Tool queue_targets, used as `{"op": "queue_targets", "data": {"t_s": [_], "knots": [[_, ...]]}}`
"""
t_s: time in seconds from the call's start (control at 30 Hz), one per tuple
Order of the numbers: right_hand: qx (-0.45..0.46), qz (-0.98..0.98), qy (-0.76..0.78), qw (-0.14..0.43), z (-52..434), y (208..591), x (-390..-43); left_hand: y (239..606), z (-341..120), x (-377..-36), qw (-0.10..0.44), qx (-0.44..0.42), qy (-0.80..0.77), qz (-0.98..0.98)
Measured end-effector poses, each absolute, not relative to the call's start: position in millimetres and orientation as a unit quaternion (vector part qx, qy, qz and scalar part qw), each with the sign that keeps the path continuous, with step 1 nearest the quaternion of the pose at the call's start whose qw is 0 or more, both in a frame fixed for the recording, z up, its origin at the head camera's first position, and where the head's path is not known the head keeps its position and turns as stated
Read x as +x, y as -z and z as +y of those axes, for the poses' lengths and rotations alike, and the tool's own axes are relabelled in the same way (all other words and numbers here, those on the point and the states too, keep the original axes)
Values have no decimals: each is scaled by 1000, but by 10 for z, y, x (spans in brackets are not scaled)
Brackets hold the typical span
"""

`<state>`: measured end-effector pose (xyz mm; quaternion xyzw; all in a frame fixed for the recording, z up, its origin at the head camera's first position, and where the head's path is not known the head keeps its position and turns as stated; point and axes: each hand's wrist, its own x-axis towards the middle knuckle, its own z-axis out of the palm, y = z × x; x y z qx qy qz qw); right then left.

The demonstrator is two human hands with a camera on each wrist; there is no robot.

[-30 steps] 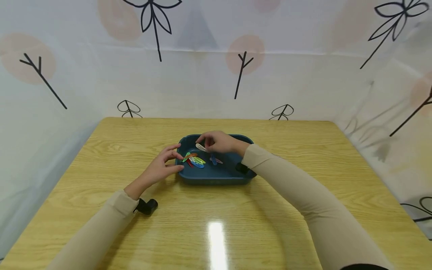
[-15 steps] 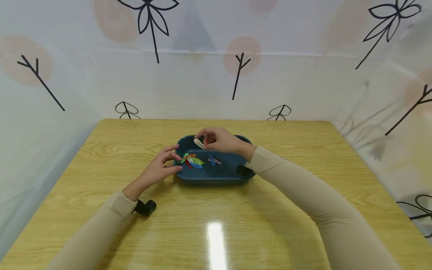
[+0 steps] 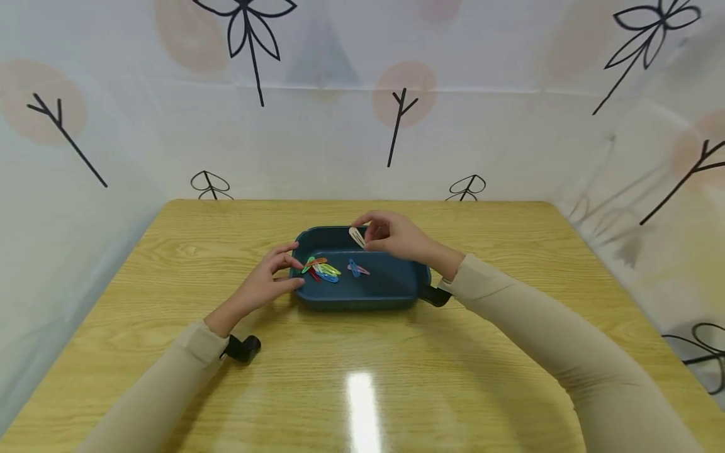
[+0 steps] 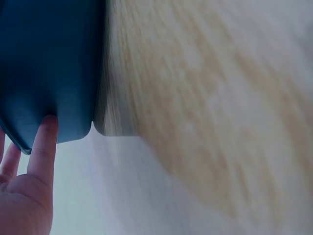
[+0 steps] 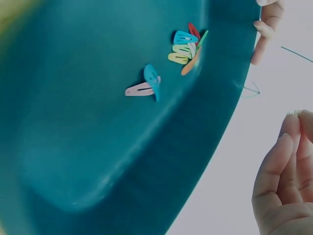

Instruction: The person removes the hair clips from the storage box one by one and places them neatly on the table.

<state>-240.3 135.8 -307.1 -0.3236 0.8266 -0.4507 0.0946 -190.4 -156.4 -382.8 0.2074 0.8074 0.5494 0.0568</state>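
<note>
In the head view my right hand (image 3: 399,238) pinches a cream snap hair clip (image 3: 357,237) between thumb and fingertips, over the far side of a dark blue tray (image 3: 362,303). My left hand (image 3: 266,280) rests against the tray's left end, its fingers spread along the rim. Beside those fingers, inside the tray, lies a pile of hair clips (image 3: 323,270) in green, orange, yellow, blue and red. A blue hair clip (image 3: 354,268) crosses a pink hair clip (image 5: 139,90) near the tray's middle. In the left wrist view, one finger (image 4: 45,147) touches the tray's outer wall.
The tray stands on a wooden table (image 3: 317,377), well back from its front edge. Behind the table hangs a pale cloth (image 3: 328,138) printed with plant drawings. A black wrist camera (image 3: 242,349) is strapped to the left wrist, and another (image 3: 435,296) to the right.
Still pinching the cream hair clip, my right hand has risen slightly and then shifted right over the tray's far side. The left hand stays at the tray's left end.
</note>
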Motion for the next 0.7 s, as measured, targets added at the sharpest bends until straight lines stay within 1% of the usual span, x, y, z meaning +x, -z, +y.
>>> {"op": "queue_targets", "data": {"t_s": [0.47,0.7], "knots": [[-255,830,491,61,1783,3135,-2317,3828,-1560,-1902,56,203,-546,811],[-217,840,494,57,1934,3174,-2286,3832,-1562,-1900,58,201,-548,810]]}}
